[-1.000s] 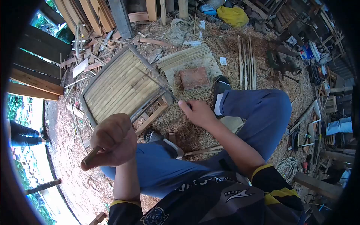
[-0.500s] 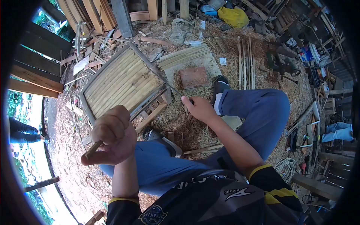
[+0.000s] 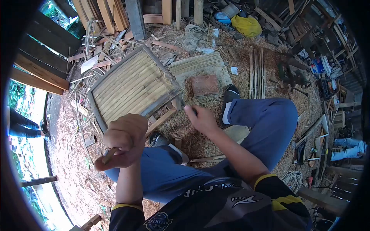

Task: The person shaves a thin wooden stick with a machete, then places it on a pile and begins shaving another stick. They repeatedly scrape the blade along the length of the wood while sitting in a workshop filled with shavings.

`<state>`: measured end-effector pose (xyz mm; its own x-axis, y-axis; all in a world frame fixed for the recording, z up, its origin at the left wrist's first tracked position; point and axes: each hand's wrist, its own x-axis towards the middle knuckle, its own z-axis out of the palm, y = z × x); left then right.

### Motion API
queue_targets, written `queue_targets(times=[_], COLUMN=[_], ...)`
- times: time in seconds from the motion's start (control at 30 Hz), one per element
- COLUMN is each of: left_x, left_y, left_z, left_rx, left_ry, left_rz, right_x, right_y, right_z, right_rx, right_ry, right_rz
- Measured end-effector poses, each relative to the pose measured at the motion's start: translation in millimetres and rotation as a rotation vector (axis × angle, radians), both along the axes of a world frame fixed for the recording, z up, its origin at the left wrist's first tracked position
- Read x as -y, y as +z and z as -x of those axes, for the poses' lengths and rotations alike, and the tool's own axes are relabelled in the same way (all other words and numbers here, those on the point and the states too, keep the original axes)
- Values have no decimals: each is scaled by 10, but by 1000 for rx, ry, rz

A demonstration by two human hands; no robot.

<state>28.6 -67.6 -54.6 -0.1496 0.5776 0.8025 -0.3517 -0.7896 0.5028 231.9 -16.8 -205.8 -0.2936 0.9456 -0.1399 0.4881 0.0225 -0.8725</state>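
My left hand (image 3: pixel 125 136) is raised in front of the bamboo panel, closed around a bamboo strip (image 3: pixel 110 154) whose short end sticks out between thumb and fingers. The rest of that strip is hidden by the fist. My right hand (image 3: pixel 202 120) hovers over the floor past the panel's corner, fingers curled round something dark that I cannot make out. The panel (image 3: pixel 133 86), pale bamboo slats in a grey wooden frame, lies tilted in front of me. A reddish-brown block (image 3: pixel 205 85) rests on a pale board beyond my right hand.
Thin bamboo strips (image 3: pixel 198 62) lie bundled on the board, and longer ones (image 3: pixel 257 73) lie to the right. Shavings cover the floor (image 3: pixel 73 165). Planks (image 3: pixel 46 69) stand at left, a yellow bag (image 3: pixel 246 26) at the back, coiled cord (image 3: pixel 291 180) at right. Other people's legs (image 3: pixel 25 125) show at the edges.
The view has shifted slightly. My left hand has turned, and less of the strip shows from its fist. The right hand sits a little lower and farther from the panel's corner.
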Motion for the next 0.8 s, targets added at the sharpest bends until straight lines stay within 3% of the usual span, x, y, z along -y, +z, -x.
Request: queue_targets(times=[0.03,0.27,0.37,0.43,0.63,0.8], left_x=[15,16,25,18,-30,-14], left_y=[-2,-46,-61,-71,58,-60], left_z=[-4,-76,-44,-38,-78,204], left_rx=[-16,-23,1,7,10,161], left_ry=[-25,-22,-23,-3,213,-71], left_rz=[-9,-27,-6,17,82,130], right_x=[-47,163,-64,-89,-90,-10], right_y=[-57,77,-401,-386,-305,-86], right_z=[-24,83,-11,-31,-77,-88], right_rx=[1,-72,61,132,53,56], right_ry=[-47,-13,-122,-125,-116,-55], right_rz=[66,-105,46,25,90,33])
